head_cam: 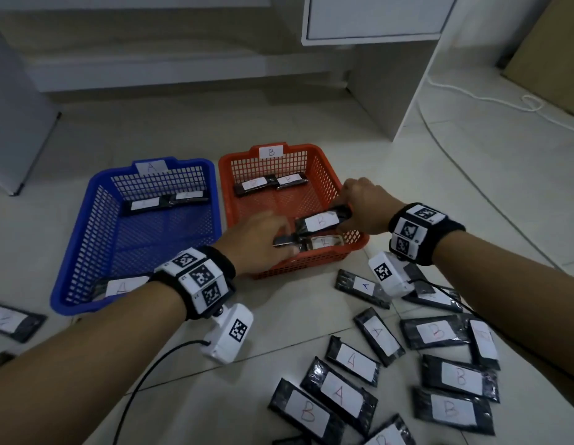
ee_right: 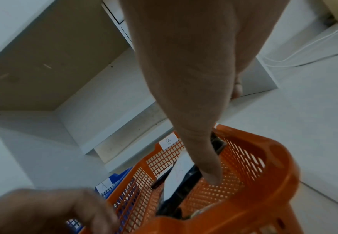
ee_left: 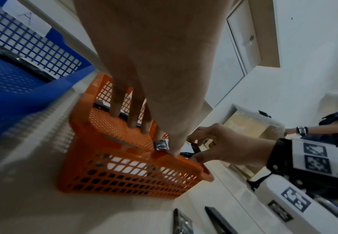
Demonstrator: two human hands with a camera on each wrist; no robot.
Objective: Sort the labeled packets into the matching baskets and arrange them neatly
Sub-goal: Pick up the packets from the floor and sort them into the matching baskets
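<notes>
The orange basket (head_cam: pixel 324 175) marked B sits right of the blue basket (head_cam: pixel 86 220) marked A. Both hands are inside the orange basket's front right corner. My right hand (head_cam: pixel 348 213) pinches the right end of a black packet labelled B (head_cam: pixel 321 221), held tilted just above the basket floor; its white label (ee_right: pixel 177 175) shows under the thumb. My left hand (head_cam: pixel 279 239) pinches the silvery end (ee_left: pixel 161 144) of another B packet (head_cam: pixel 324 244) lying below it, the other fingers straight. Two B packets (head_cam: pixel 269 184) lie at the orange basket's far end.
The blue basket holds two packets at its far end (head_cam: pixel 166 202) and an A packet (head_cam: pixel 121 287) at the front. Several loose A and B packets (head_cam: pixel 433 364) are scattered on the floor at the right front, another (head_cam: pixel 12 321) at the left. White cabinets (head_cam: pixel 375 20) stand behind.
</notes>
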